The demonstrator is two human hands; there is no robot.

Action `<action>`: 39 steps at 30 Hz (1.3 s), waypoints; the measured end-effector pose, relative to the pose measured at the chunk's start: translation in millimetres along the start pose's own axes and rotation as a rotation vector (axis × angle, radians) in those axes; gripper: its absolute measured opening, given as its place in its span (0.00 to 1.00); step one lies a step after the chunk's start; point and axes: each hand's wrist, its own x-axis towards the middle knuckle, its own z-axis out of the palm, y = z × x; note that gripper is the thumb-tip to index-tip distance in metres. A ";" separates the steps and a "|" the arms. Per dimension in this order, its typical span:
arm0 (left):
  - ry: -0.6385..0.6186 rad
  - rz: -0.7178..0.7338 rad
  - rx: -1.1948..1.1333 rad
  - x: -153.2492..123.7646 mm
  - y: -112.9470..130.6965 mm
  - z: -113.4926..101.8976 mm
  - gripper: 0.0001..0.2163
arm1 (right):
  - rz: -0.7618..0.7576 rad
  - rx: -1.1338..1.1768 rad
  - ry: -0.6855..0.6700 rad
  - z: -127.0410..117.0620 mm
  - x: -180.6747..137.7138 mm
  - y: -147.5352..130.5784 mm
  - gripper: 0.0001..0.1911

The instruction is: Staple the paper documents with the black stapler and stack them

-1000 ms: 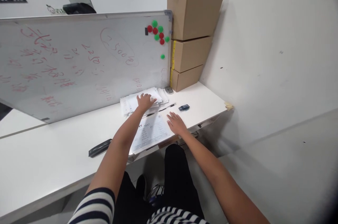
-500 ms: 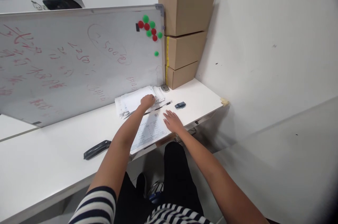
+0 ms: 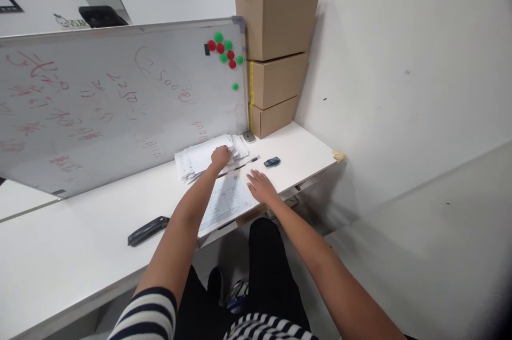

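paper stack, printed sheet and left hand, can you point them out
Paper stack (image 3: 202, 155): head view, on the white top sheet.
Printed sheet (image 3: 229, 199): head view, on its printed face.
Left hand (image 3: 221, 157): head view, on the back of the hand.

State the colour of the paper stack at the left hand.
White; the paper stack shows best in the head view.

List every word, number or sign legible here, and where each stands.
"500", in faint circled writing on the whiteboard.
"2250", in red, same board.
Other whiteboard handwriting: too faint to read surely.
Printed sheet: too small.
Yellow tape markings: too small.
Wall lettering: partly hidden, unreadable.
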 end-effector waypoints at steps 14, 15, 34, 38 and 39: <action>0.146 0.039 -0.167 -19.7 -18.9 5.9 0.16 | 0.002 0.017 0.016 6.7 2.8 3.3 0.28; 0.139 0.058 -0.174 -19.5 -20.1 6.4 0.16 | 0.002 0.017 0.016 6.7 2.9 3.5 0.28; 0.099 0.416 0.047 -26.1 -14.1 10.8 0.13 | -0.005 0.019 0.014 6.5 2.8 3.3 0.28; 0.072 0.458 0.135 -29.5 -14.2 12.7 0.17 | -0.002 0.014 0.023 6.7 2.9 3.1 0.28; 0.068 0.452 0.138 -29.8 -13.9 12.8 0.16 | -0.004 0.011 0.029 6.8 2.9 3.1 0.28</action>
